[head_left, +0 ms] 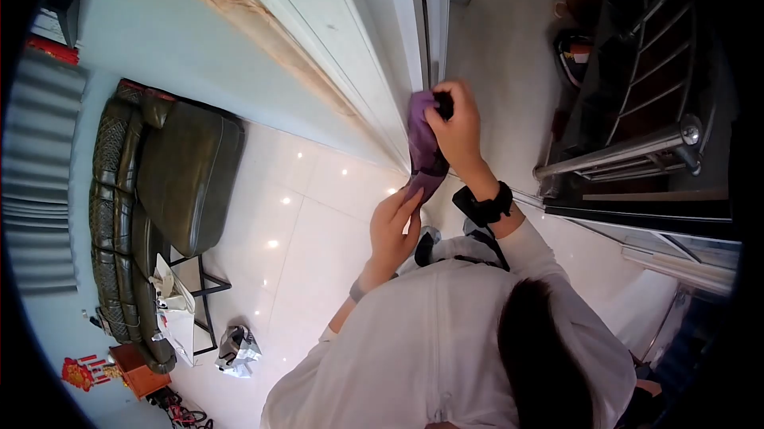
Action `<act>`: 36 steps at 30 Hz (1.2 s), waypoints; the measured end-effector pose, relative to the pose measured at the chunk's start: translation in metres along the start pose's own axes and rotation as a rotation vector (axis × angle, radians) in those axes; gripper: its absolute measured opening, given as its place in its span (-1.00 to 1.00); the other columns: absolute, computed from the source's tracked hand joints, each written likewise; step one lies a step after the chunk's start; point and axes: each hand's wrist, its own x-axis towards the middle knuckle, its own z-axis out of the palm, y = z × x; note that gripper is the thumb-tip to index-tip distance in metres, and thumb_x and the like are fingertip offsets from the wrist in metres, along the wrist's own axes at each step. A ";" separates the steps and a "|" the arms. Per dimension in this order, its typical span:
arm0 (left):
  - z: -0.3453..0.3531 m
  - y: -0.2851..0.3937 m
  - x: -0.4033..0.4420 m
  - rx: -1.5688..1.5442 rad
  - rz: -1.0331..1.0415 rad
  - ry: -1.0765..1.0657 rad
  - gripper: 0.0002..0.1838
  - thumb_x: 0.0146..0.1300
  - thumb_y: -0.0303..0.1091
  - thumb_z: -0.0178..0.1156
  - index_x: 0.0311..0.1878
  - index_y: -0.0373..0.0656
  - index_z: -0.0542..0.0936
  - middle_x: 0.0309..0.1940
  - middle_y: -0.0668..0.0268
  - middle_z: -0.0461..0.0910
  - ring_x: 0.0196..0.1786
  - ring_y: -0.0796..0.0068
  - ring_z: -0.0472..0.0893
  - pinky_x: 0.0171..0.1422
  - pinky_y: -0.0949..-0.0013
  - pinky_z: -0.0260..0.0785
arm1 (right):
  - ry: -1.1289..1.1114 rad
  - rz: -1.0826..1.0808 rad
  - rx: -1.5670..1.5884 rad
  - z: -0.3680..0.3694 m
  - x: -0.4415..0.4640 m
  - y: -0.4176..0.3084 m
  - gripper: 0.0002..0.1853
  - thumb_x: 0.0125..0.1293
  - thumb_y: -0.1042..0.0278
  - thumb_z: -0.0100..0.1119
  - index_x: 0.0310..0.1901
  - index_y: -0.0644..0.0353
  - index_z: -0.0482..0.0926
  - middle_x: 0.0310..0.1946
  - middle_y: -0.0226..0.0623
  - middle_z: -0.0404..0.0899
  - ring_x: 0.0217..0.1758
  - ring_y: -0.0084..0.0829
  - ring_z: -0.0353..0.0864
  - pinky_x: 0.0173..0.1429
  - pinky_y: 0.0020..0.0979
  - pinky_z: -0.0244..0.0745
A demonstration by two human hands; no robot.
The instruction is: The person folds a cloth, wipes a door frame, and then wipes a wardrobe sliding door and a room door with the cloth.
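A purple cloth (420, 128) hangs in a narrow strip against the edge of the white door frame (390, 55). At its upper part my right hand (460, 128) is closed, thumb pressed on the cloth, with a dark bunched patch showing under the fingers. Lower down, my left hand (391, 226) grips the cloth's other end, its fingers partly behind the fabric. A black watch (487, 203) is on my right wrist. Whether the dark patch belongs to the cloth I cannot tell.
On the left stand a dark green leather sofa (191, 174) and a black-framed table (185, 325) with items on it. A grey bag (237, 351) sits on the glossy tiled floor (306, 238). To the right is a metal railing (621, 157), with a shoe (571, 55) beyond.
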 end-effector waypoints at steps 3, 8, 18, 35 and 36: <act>-0.003 -0.001 0.005 0.009 0.047 0.059 -0.53 -0.09 -0.67 0.18 -0.01 -0.20 0.55 -0.05 0.12 0.53 -0.09 0.14 0.54 -0.05 0.26 0.37 | 0.022 -0.046 0.063 -0.002 0.023 -0.034 -0.70 0.05 0.39 0.21 -0.18 0.26 0.41 -0.29 -0.10 0.55 -0.21 -0.05 0.53 -0.13 -0.27 0.45; -0.016 -0.002 0.026 -0.019 0.027 0.069 -0.54 -0.13 -0.69 0.17 -0.05 -0.22 0.57 -0.08 0.13 0.56 -0.09 0.15 0.55 -0.04 0.28 0.37 | -0.119 0.040 -0.072 -0.011 0.028 -0.038 -0.69 0.08 0.31 0.20 -0.19 0.28 0.41 -0.29 -0.05 0.57 -0.22 -0.04 0.56 -0.14 -0.25 0.45; -0.030 -0.012 0.028 0.022 0.016 0.109 -0.57 -0.11 -0.77 0.10 -0.09 -0.28 0.59 -0.14 0.14 0.54 -0.14 0.26 0.55 -0.11 0.42 0.41 | -0.141 0.100 -0.120 0.001 -0.001 0.004 -0.75 0.07 0.36 0.20 -0.25 0.28 0.45 -0.35 -0.05 0.55 -0.29 -0.06 0.56 -0.23 -0.26 0.44; -0.030 -0.010 0.028 0.012 -0.034 0.172 -0.53 -0.14 -0.73 0.14 -0.06 -0.22 0.58 -0.11 0.15 0.57 -0.11 0.21 0.55 -0.05 0.31 0.37 | 0.009 -0.025 -0.042 -0.004 0.018 -0.029 -0.78 -0.01 0.41 0.25 -0.29 0.27 0.52 -0.41 -0.10 0.58 -0.34 -0.15 0.59 -0.24 -0.32 0.47; -0.031 -0.011 0.029 0.000 -0.063 0.194 -0.53 -0.12 -0.73 0.14 -0.04 -0.23 0.57 -0.12 0.15 0.57 -0.12 0.20 0.55 -0.05 0.31 0.36 | -0.002 -0.008 -0.020 -0.003 0.018 -0.028 -0.78 -0.01 0.42 0.25 -0.29 0.27 0.53 -0.40 -0.10 0.58 -0.34 -0.15 0.59 -0.23 -0.33 0.47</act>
